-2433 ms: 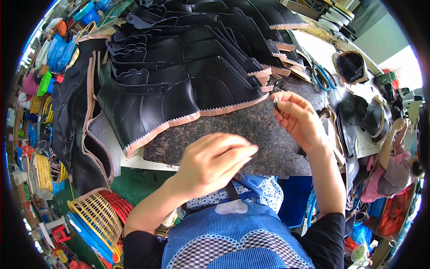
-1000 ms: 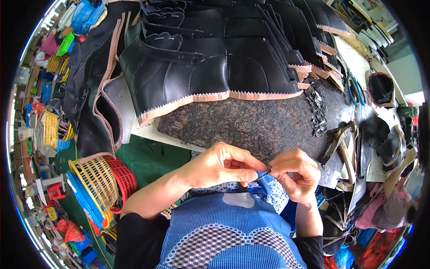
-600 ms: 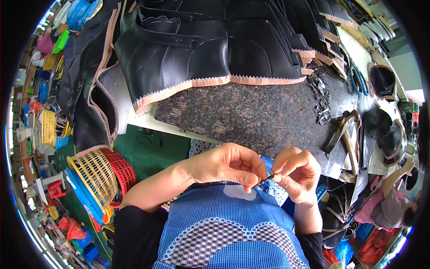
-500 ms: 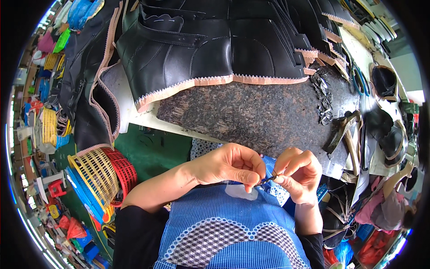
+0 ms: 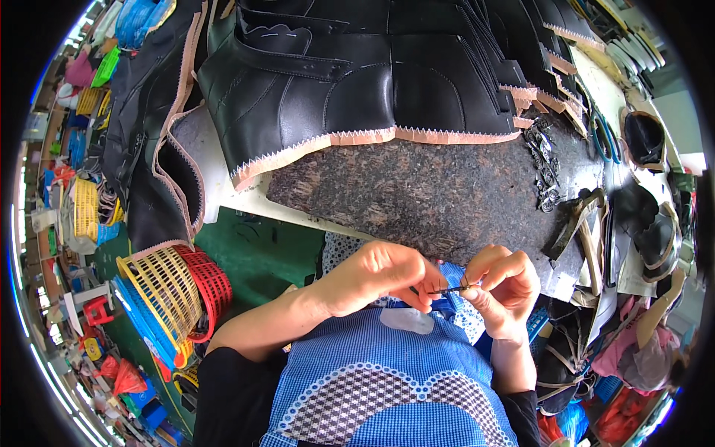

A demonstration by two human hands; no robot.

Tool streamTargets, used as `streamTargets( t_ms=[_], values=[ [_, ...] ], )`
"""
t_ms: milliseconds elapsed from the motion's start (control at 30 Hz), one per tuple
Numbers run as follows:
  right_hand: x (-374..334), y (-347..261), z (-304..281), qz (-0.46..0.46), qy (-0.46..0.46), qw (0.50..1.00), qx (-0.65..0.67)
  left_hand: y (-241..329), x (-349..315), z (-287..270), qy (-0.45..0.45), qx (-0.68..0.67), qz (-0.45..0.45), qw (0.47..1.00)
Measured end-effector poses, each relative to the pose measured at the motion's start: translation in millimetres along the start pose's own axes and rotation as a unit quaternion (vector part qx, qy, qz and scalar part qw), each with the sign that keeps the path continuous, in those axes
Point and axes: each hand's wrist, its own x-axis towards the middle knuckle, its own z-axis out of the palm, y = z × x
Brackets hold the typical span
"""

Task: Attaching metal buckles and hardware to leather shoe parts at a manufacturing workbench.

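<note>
In front of my apron, a small thin black strip stretches between my two hands. The fingertips of my left hand are pinched at one end of it. My right hand grips the other end between thumb and fingers. Its exact kind is too small to make out. Beyond my hands is a dark speckled stone slab. Black leather shoe uppers with zigzag-stitched tan edges lie stacked across its far side. A cluster of small black curled pieces rests toward the slab's right.
Blue-handled scissors lie at the right of the bench, near a black shoe upper. Yellow and red plastic baskets stand at my left. Another person's arm shows at the far right.
My left hand has turned, bringing its knuckles up, and more of the strip shows between my hands. My right hand stays in nearly the same place, pinching. The whole view has shifted slightly.
</note>
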Motion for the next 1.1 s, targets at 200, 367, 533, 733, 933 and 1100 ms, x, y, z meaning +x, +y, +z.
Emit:
streamTargets(
  t_ms=[200,367,533,733,933,1100],
  values=[
    [8,-2,6,-0.018,-0.015,0.995,-0.102,0,1,14,0.123,0.103,-0.002,0.987],
    [18,-4,14,0.05,-0.014,0.988,-0.143,0,-3,10,0.157,0.134,0.07,0.976],
    [22,-15,12,-0.109,-0.06,0.945,-0.301,5,0,17,0.123,0.113,0.074,0.983],
    [35,-15,14,-0.104,-0.052,0.965,-0.237,32,-5,16,0.09,0.326,0.159,0.927],
    [38,-21,5,-0.034,0.026,0.992,-0.118,204,-4,-20,0.253,0.89,0.322,0.202],
    [41,-9,15,0.017,-0.014,0.994,-0.109,229,-3,-11,0.239,0.949,0.133,0.155]
  ],
)
